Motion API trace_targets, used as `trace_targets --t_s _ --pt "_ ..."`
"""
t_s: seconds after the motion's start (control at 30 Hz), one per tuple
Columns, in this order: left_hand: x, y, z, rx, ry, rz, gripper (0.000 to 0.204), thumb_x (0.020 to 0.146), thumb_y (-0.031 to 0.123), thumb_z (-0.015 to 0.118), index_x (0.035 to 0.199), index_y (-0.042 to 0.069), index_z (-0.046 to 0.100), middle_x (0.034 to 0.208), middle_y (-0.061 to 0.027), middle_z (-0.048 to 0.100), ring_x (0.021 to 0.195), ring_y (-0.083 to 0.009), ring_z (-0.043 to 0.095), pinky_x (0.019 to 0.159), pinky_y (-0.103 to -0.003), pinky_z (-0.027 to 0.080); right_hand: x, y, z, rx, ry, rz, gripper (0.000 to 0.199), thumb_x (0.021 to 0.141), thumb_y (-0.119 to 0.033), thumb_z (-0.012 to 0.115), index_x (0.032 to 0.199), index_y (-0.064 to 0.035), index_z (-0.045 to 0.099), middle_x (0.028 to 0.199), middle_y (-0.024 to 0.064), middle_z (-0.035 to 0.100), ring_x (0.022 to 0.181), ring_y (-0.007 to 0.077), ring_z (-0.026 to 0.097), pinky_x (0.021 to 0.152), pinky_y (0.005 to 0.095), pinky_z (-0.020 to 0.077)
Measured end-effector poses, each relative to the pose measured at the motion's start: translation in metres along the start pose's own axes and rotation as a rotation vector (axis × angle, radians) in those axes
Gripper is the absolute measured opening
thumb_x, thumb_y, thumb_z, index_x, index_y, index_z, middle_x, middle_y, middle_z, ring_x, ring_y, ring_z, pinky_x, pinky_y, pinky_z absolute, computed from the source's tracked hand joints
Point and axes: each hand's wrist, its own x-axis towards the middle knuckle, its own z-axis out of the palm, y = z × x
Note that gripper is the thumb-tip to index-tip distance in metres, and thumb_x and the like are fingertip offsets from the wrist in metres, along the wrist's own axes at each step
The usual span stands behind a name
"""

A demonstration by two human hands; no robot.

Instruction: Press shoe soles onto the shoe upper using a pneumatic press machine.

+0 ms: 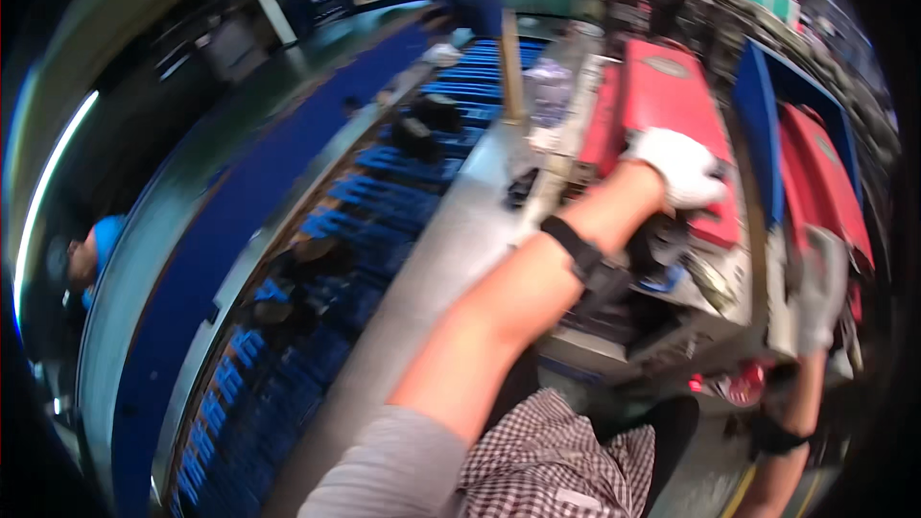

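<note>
My left hand (674, 169), in a white glove, rests over the lower part of a red casing (669, 86) with an oval badge on it. A small dark piece shows at its fingertips; motion blur hides whether they grip it. Below that hand sits a dark round part (658, 242) on a pale workbench (729, 312). Off to the right, my right hand (822, 290), in a light glove, is held up with fingers extended, beside a second red casing (823, 168). That casing stands by a blue panel (758, 125). Both wrists wear black straps.
On the left runs a conveyor with blue rollers (360, 197), edged by a pale metal ledge (446, 230) and a long blue rail (206, 230). A wooden post (512, 67) stands beyond. A clear plastic bag (549, 91) lies near the red casing. Another person (101, 245) is at far left.
</note>
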Motion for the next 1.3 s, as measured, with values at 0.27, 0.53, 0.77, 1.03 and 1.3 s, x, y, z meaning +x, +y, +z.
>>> trace_targets --t_s 0.27,0.53,0.77,1.03,1.3 --pt "-0.002 -0.016 -0.020 -0.044 -0.181 0.043 0.059 0.097 0.058 0.046 0.117 0.012 0.076 0.119 -0.0178 0.074 0.112 -0.0356 0.070 0.100 -0.044 0.051 0.005 -0.133 0.063 0.736 -0.806 0.539 0.055 0.106 -0.036 0.057 0.155 -0.0137 0.049 0.105 0.0118 0.070 0.078 0.0174 0.067 0.065 0.0292 0.0536" --pt "-0.011 -0.001 -0.023 -0.048 -0.166 -0.036 0.056 0.093 0.057 0.052 0.112 0.009 0.074 0.110 -0.0208 0.074 0.102 -0.0394 0.071 0.092 -0.047 0.054 -0.078 -0.192 0.109 1.145 -0.504 0.569 0.063 0.108 -0.035 0.049 0.162 -0.0098 0.026 0.105 0.0081 0.059 0.082 0.0127 0.056 0.079 0.0272 0.0514" --pt "-0.004 -0.007 -0.038 -0.046 -0.144 0.079 0.052 0.088 0.051 0.059 0.114 0.008 0.074 0.108 -0.0212 0.074 0.104 -0.0386 0.071 0.094 -0.046 0.054 -0.058 -0.199 0.126 0.708 -0.627 0.147 0.073 0.103 -0.028 0.055 0.163 -0.0031 0.023 0.151 0.0270 0.048 0.136 0.0396 0.056 0.112 0.0412 0.0443" --pt "0.031 -0.026 -0.095 -0.024 0.071 0.062 0.047 0.077 0.038 0.065 0.112 0.009 0.077 0.103 -0.0186 0.076 0.100 -0.0326 0.073 0.090 -0.042 0.056 -0.006 -0.161 0.071 0.554 -0.603 -0.047 0.035 0.096 -0.014 0.067 0.130 -0.0025 0.068 0.119 0.0188 0.072 0.110 0.0301 0.070 0.099 0.0373 0.0534" --pt "0.040 -0.060 -0.146 0.181 0.901 0.370 0.043 0.084 0.029 0.066 0.123 0.011 0.071 0.110 -0.0202 0.073 0.105 -0.0402 0.069 0.096 -0.048 0.054 0.116 -0.082 0.155 0.052 -0.523 0.190 0.067 0.097 -0.047 0.063 0.145 -0.0010 0.056 0.141 0.0311 0.059 0.133 0.0385 0.059 0.110 0.0435 0.0458"
